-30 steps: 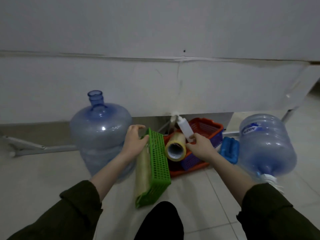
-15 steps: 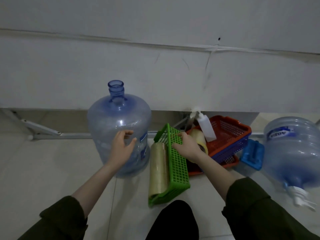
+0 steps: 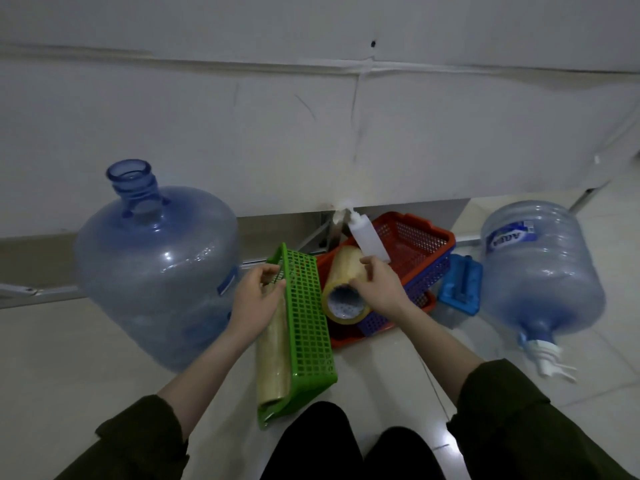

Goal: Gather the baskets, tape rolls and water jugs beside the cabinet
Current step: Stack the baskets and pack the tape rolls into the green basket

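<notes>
A green basket [image 3: 308, 327] stands on its side on the floor, a long tape roll [image 3: 272, 362] lying inside it. My left hand [image 3: 254, 299] grips the basket's top rim. My right hand [image 3: 379, 289] rests on a wide yellowish tape roll [image 3: 343, 292] that leans on stacked red and blue baskets [image 3: 415, 251]. A white bottle [image 3: 367, 237] sits in the red basket. An upright blue water jug [image 3: 156, 268] stands left of the green basket. A second jug [image 3: 540, 271] lies tilted at right, neck toward me.
The white cabinet front [image 3: 311, 133] fills the background, with a gap and metal legs beneath it. A blue plastic piece [image 3: 460, 285] lies between the baskets and the right jug. My knees [image 3: 346, 445] are at the bottom edge. Tiled floor all around.
My left hand left the upright jug and took hold of the green basket's rim. My right hand moved from the green basket onto the wide tape roll.
</notes>
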